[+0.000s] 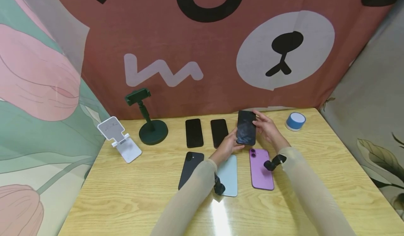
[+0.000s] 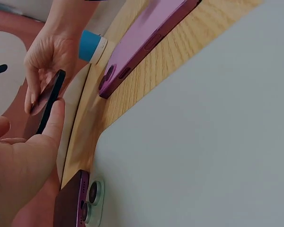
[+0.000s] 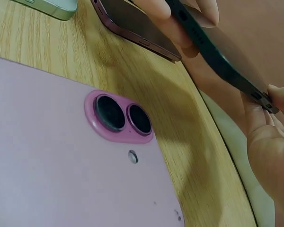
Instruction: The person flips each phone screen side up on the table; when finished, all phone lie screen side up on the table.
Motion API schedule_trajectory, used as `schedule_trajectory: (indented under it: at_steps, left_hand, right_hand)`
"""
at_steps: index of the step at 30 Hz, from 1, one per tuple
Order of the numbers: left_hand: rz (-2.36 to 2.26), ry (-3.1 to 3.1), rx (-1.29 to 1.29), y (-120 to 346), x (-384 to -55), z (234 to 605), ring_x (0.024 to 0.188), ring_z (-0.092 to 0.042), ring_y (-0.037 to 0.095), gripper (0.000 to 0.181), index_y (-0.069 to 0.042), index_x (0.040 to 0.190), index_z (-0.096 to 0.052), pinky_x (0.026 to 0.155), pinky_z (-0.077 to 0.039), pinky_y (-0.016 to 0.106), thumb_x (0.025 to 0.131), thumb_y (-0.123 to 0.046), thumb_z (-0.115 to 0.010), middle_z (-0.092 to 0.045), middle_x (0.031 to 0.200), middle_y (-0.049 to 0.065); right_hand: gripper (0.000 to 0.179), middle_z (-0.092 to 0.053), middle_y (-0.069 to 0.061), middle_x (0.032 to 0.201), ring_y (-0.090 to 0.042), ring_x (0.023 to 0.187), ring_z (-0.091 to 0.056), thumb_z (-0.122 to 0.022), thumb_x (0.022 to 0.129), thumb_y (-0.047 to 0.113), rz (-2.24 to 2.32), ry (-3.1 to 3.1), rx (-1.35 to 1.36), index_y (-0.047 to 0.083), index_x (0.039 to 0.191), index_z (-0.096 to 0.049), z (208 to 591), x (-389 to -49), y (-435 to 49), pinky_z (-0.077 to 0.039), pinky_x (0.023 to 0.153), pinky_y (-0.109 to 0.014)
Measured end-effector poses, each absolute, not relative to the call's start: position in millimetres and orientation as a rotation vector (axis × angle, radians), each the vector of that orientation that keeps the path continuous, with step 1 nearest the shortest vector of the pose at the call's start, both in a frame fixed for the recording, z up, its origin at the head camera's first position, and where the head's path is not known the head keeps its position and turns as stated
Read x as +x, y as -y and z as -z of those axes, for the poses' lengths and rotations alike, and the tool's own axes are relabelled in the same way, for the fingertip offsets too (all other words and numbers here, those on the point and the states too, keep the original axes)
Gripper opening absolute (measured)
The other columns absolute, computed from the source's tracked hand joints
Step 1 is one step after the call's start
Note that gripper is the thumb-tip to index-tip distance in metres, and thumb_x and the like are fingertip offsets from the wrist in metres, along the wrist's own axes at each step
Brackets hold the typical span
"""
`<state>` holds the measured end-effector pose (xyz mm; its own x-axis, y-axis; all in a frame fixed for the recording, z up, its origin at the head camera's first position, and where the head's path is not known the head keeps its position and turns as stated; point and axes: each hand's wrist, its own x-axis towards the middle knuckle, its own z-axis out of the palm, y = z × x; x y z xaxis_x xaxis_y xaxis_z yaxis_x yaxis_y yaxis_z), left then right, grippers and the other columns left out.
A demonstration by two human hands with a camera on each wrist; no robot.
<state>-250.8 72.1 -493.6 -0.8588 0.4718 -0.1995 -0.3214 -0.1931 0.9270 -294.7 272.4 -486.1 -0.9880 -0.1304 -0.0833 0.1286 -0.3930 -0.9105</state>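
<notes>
Both hands hold a dark smartphone (image 1: 246, 129), raised above the back of the table with its smudged black screen showing. My left hand (image 1: 225, 148) grips its lower left edge; in the left wrist view the index finger (image 2: 56, 118) lies along the phone's side. My right hand (image 1: 267, 129) pinches the right edge between thumb and fingers, which the right wrist view shows at one corner. Below the left wrist lies a pale blue phone (image 1: 230, 176), partly covered by the arm. A pink-purple phone (image 1: 260, 169) lies back up below the right hand.
Two phones, a left one (image 1: 194, 133) and a right one (image 1: 219, 130), lie screen up at the back. A dark-backed phone (image 1: 190, 166) is partly under the left sleeve. A white folding stand (image 1: 129, 152), a green phone holder (image 1: 153, 130) and a blue-and-white roll (image 1: 295, 121) stand around them.
</notes>
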Motion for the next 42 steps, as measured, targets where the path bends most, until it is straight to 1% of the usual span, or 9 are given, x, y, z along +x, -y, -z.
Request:
schedule_trajectory:
  at_steps: [5,8,11,15,18,22,32,39,42]
  left_hand:
    - [-2.095,-1.569,0.153,-75,-249,494,0.138,-0.024,0.033,0.059,-0.011,0.152,-0.018,0.098,-0.043,0.043,0.094,-0.007,-0.028,-0.011,0.157,0.011]
    - [-2.093,-1.568,0.139,-78,-249,493,0.139,-0.022,0.033,0.06,-0.011,0.152,-0.017,0.099,-0.042,0.044,0.093,-0.008,-0.03,-0.011,0.157,0.011]
    - [-2.099,-1.562,0.114,-81,-250,492,0.139,-0.019,0.033,0.061,-0.008,0.152,-0.015,0.1,-0.041,0.044,0.092,-0.009,-0.031,-0.009,0.158,0.01]
    - [-2.097,-1.575,0.062,-87,-253,490,0.14,-0.018,0.03,0.061,-0.005,0.151,-0.014,0.099,-0.041,0.044,0.094,-0.011,-0.033,-0.007,0.158,0.006]
    - [-2.075,-1.607,0.026,-91,-254,489,0.141,-0.018,0.026,0.061,-0.005,0.151,-0.014,0.099,-0.041,0.042,0.094,-0.013,-0.034,-0.007,0.159,0.005]
    - [-2.035,-1.644,0.018,-95,-255,490,0.141,-0.016,0.024,0.064,-0.005,0.152,-0.011,0.1,-0.04,0.042,0.094,-0.017,-0.035,-0.005,0.159,0.006]
    - [-1.924,-1.741,0.106,-101,-258,498,0.14,-0.018,0.02,0.068,-0.006,0.152,-0.006,0.101,-0.039,0.04,0.093,-0.022,-0.036,-0.002,0.159,0.004]
    - [-1.863,-1.799,0.189,-103,-263,500,0.142,-0.011,0.019,0.07,-0.006,0.152,-0.003,0.105,-0.034,0.041,0.092,-0.024,-0.035,0.001,0.159,0.004]
    - [-1.822,-1.84,0.211,-103,-263,501,0.14,-0.019,0.023,0.07,-0.007,0.152,-0.002,0.106,-0.032,0.04,0.092,-0.025,-0.034,0.0,0.159,0.003]
  right_hand:
    - [0.064,-0.049,-0.003,0.128,-0.006,0.088,-0.058,-0.043,0.095,-0.009,2.452,-1.688,0.014,0.008,0.152,-0.017,487,-294,-274,-0.048,0.067,-0.018]
    - [0.063,-0.029,-0.013,0.149,-0.009,0.109,-0.051,-0.042,0.096,-0.007,2.384,-1.763,0.034,0.011,0.152,-0.017,487,-296,-274,-0.046,0.074,-0.016]
    - [0.063,-0.01,-0.018,0.156,-0.011,0.121,-0.041,-0.04,0.097,-0.006,2.34,-1.806,0.037,0.012,0.152,-0.016,486,-299,-275,-0.044,0.08,-0.015]
    - [0.063,-0.007,-0.019,0.156,-0.02,0.133,-0.031,-0.038,0.098,-0.005,2.289,-1.836,0.05,0.011,0.153,-0.011,486,-303,-275,-0.042,0.093,-0.021]
    - [0.063,0.001,-0.018,0.157,-0.026,0.142,-0.008,-0.037,0.098,-0.006,2.243,-1.859,0.064,0.01,0.153,-0.009,487,-307,-274,-0.025,0.11,-0.032]
    - [0.066,0.015,-0.019,0.155,-0.026,0.141,0.011,-0.038,0.097,-0.006,2.209,-1.874,0.055,0.009,0.152,-0.005,490,-310,-272,-0.001,0.113,-0.041]
    - [0.064,0.004,-0.019,0.156,-0.03,0.142,0.004,-0.038,0.097,-0.004,2.157,-1.973,0.079,0.002,0.151,-0.006,503,-315,-272,0.001,0.114,-0.044]
    - [0.062,0.007,-0.013,0.157,-0.027,0.142,0.007,-0.037,0.1,0.003,2.103,-2.01,0.145,0.005,0.152,-0.005,507,-318,-274,0.002,0.113,-0.044]
    - [0.06,0.009,-0.012,0.157,-0.026,0.142,0.009,-0.037,0.101,0.006,2.091,-2.017,0.148,0.006,0.152,-0.005,508,-319,-275,0.002,0.113,-0.044]
